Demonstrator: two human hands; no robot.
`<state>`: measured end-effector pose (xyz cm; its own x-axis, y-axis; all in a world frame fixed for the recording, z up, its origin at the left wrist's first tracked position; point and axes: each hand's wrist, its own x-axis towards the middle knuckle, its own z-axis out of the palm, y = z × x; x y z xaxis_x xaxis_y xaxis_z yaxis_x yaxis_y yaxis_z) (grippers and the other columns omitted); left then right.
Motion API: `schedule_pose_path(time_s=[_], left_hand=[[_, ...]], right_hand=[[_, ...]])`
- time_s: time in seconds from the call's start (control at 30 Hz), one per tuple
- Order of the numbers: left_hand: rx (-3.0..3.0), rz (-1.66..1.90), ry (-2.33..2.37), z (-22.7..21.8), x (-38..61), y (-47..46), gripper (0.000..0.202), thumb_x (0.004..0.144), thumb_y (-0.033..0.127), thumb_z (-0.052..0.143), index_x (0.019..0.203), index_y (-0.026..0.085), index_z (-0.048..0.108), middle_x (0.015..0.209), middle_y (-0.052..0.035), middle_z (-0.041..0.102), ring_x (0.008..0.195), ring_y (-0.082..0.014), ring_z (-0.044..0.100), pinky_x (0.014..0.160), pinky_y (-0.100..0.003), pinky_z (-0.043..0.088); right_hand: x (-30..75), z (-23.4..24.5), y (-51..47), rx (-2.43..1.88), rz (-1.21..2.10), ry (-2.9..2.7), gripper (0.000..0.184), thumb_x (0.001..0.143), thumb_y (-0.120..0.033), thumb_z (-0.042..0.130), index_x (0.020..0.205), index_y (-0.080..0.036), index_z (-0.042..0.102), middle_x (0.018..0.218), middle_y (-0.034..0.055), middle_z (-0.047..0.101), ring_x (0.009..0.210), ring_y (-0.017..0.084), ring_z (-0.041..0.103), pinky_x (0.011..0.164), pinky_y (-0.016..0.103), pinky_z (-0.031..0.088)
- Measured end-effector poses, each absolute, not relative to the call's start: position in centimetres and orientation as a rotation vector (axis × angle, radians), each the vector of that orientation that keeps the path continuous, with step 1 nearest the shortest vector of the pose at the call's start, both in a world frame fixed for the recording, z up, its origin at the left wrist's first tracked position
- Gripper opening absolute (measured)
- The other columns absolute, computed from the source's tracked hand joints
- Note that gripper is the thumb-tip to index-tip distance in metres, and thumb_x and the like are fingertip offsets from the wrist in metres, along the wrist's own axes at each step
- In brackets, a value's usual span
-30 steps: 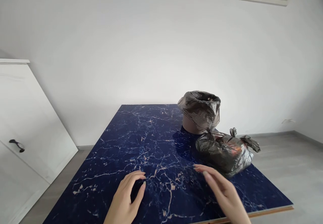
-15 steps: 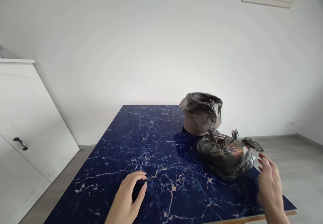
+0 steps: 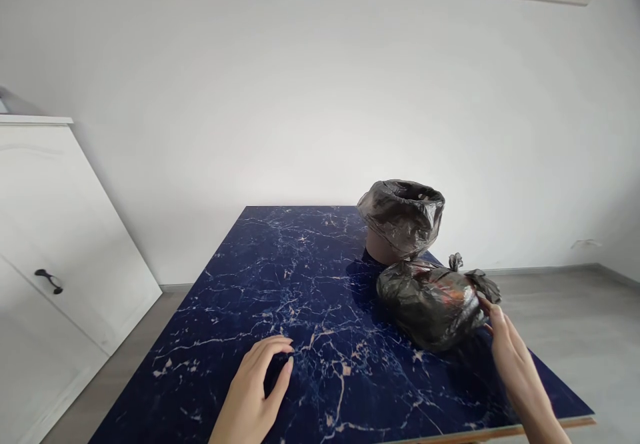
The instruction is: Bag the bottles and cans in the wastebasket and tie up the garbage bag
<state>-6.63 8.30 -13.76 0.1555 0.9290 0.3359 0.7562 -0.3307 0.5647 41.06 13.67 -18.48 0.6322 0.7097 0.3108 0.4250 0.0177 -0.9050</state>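
A knotted black plastic bag (image 3: 430, 307), full and lumpy with something reddish showing through, lies on the right side of the dark blue table (image 3: 280, 284). My right hand (image 3: 511, 351) presses against the bag's right side with its fingers stretched out; some fingertips are hidden by the bag. Just behind the bag stands a brownish bin (image 3: 379, 249) lined with a dark plastic bag (image 3: 403, 221) folded over its rim. Near the table's front edge, my left hand (image 3: 257, 384) rests with gently curved fingers, thumb apart, holding nothing.
A white cabinet (image 3: 65, 231) with a black handle (image 3: 49, 281) stands on the left. The white wall (image 3: 300, 97) rises behind the table. Grey floor (image 3: 560, 317) shows to the right, past the table's edge.
My right hand has moved left and come against the knotted bag, which has shifted a little to the left. My left hand has stayed about where it was.
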Motion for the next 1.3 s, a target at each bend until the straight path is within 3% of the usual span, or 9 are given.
schedule_pose_path(time_s=[0.2, 0.33, 0.43, 0.53, 0.63, 0.83, 0.93, 1.1, 1.3], left_hand=[[2.164, 0.948, 1.627, -13.9, -6.7, 8.5, 0.026, 0.11, 0.048, 0.057, 0.124, 0.034, 0.072, 0.138, -0.0047, 0.076, 0.132, -0.0302, 0.072, 0.111, -0.05, 0.062], [2.165, 0.949, 1.621, -14.0, -6.8, 8.6, 0.026, 0.109, 0.048, 0.058, 0.125, 0.033, 0.073, 0.138, -0.0055, 0.076, 0.132, -0.0314, 0.073, 0.111, -0.05, 0.063], [2.157, 0.95, 1.617, -14.0, -6.7, 8.6, 0.026, 0.109, 0.05, 0.057, 0.123, 0.034, 0.072, 0.138, -0.0046, 0.076, 0.131, -0.0312, 0.073, 0.109, -0.05, 0.064], [2.147, 0.952, 1.626, -14.0, -6.7, 8.7, 0.027, 0.108, 0.051, 0.058, 0.123, 0.034, 0.072, 0.137, -0.0037, 0.076, 0.132, -0.0305, 0.073, 0.11, -0.05, 0.063], [2.139, 0.951, 1.634, -14.0, -6.8, 8.7, 0.028, 0.109, 0.052, 0.057, 0.124, 0.034, 0.071, 0.138, -0.0038, 0.076, 0.133, -0.03, 0.073, 0.111, -0.05, 0.062], [2.144, 0.95, 1.619, -13.8, -6.6, 8.6, 0.028, 0.109, 0.052, 0.058, 0.124, 0.034, 0.073, 0.137, -0.0051, 0.077, 0.131, -0.0312, 0.074, 0.107, -0.049, 0.065], [2.144, 0.961, 1.625, -13.7, -6.5, 8.6, 0.028, 0.109, 0.051, 0.058, 0.125, 0.034, 0.073, 0.137, -0.0054, 0.077, 0.13, -0.0309, 0.074, 0.109, -0.049, 0.064], [2.159, 0.974, 1.633, -13.8, -6.6, 8.6, 0.027, 0.108, 0.051, 0.059, 0.124, 0.035, 0.074, 0.135, -0.0038, 0.078, 0.128, -0.0304, 0.075, 0.106, -0.045, 0.066], [2.155, 0.945, 1.648, -13.7, -6.6, 8.7, 0.029, 0.109, 0.053, 0.056, 0.124, 0.034, 0.073, 0.137, -0.0046, 0.077, 0.13, -0.0309, 0.074, 0.106, -0.046, 0.065]], right_hand=[[35.7, -18.2, 11.5, -1.623, 0.366, -1.016, 0.087, 0.099, -0.082, 0.041, 0.152, -0.017, 0.063, 0.158, 0.0168, 0.062, 0.155, 0.039, 0.048, 0.133, 0.058, 0.027], [30.4, -19.0, 9.9, -1.536, 0.295, -1.25, 0.067, 0.107, -0.068, 0.044, 0.151, -0.021, 0.063, 0.163, 0.0135, 0.057, 0.16, 0.038, 0.04, 0.133, 0.065, 0.026], [26.2, -19.0, 8.2, -1.465, 0.321, -1.425, 0.052, 0.11, -0.057, 0.05, 0.154, -0.032, 0.062, 0.168, 0.0067, 0.052, 0.159, 0.038, 0.042, 0.128, 0.065, 0.039], [22.4, -18.4, 6.4, -1.386, 0.415, -1.555, 0.047, 0.112, -0.049, 0.052, 0.157, -0.039, 0.057, 0.171, 0.0039, 0.049, 0.145, 0.034, 0.061, 0.105, 0.046, 0.063], [20.3, -17.8, 4.9, -1.306, 0.413, -1.548, 0.036, 0.113, -0.043, 0.051, 0.144, -0.037, 0.068, 0.16, 0.0059, 0.061, 0.136, 0.033, 0.068, 0.1, 0.042, 0.065], [22.8, -17.6, 4.6, -1.186, 0.247, -1.407, 0.02, 0.111, -0.03, 0.054, 0.118, -0.029, 0.072, 0.127, 0.0151, 0.074, 0.12, 0.034, 0.071, 0.097, 0.051, 0.061], [25.4, -17.7, 5.8, -1.261, 0.159, -1.206, 0.021, 0.107, -0.039, 0.06, 0.122, -0.026, 0.068, 0.136, 0.0174, 0.066, 0.128, 0.037, 0.064, 0.1, 0.054, 0.056], [28.0, -17.3, 8.0, -1.435, 0.55, -0.862, 0.057, 0.104, -0.069, 0.054, 0.145, -0.03, 0.063, 0.155, 0.0103, 0.061, 0.147, 0.039, 0.053, 0.12, 0.057, 0.043], [27.8, -16.6, 8.3, -1.434, 0.773, -0.986, 0.063, 0.103, -0.075, 0.048, 0.149, -0.035, 0.064, 0.16, 0.0019, 0.061, 0.155, 0.035, 0.047, 0.129, 0.051, 0.034]])
